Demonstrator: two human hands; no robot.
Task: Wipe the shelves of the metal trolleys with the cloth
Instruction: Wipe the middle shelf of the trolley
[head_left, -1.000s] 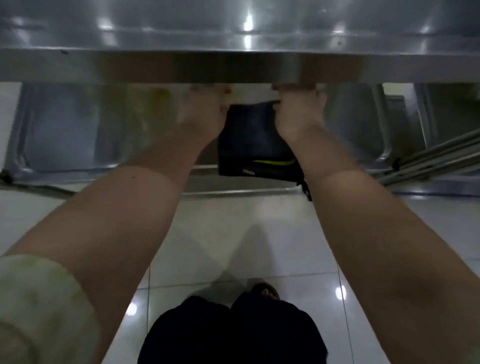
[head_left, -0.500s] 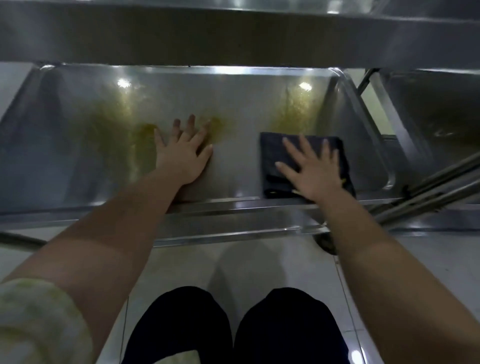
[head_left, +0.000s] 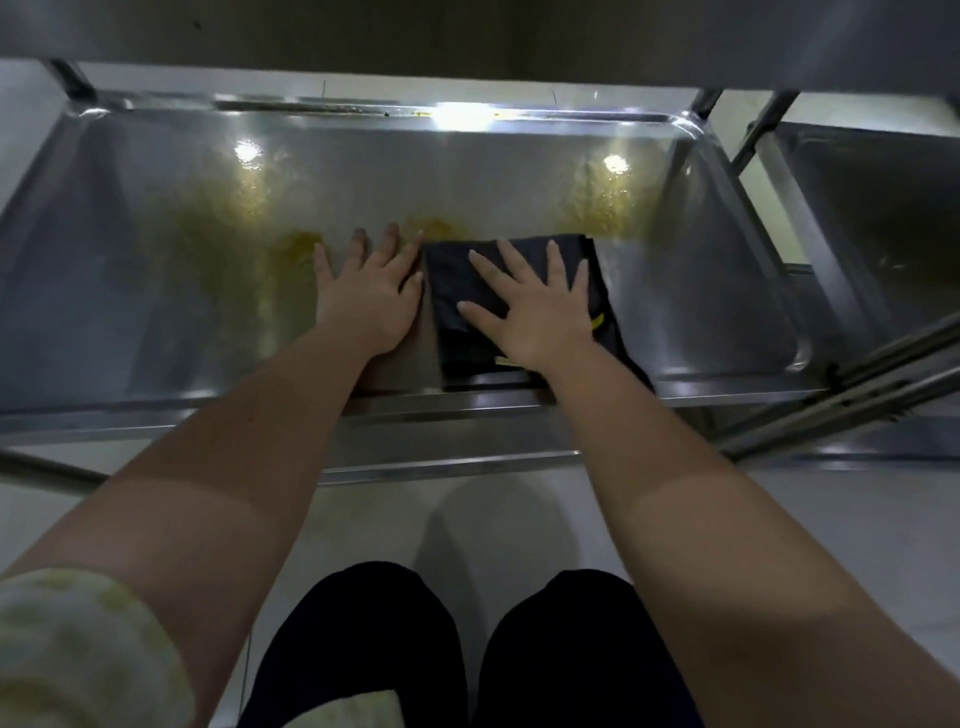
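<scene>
The dark folded cloth lies on the trolley's lower shelf, near its front rim, pinned under the right hand, whose fingers are spread flat and grasp nothing. The left hand rests flat on bare metal just beside it, equally released. With only palm pressure, the cloth could bunch or slide out mid-stroke, and the yellowish smears could be spread about rather than lifted. A leftward pass would run into the left hand. Open metal stretches right to the side wall and back to the far rim, whose corners could trap residue. The upper shelf hangs close overhead, limiting lift.
</scene>
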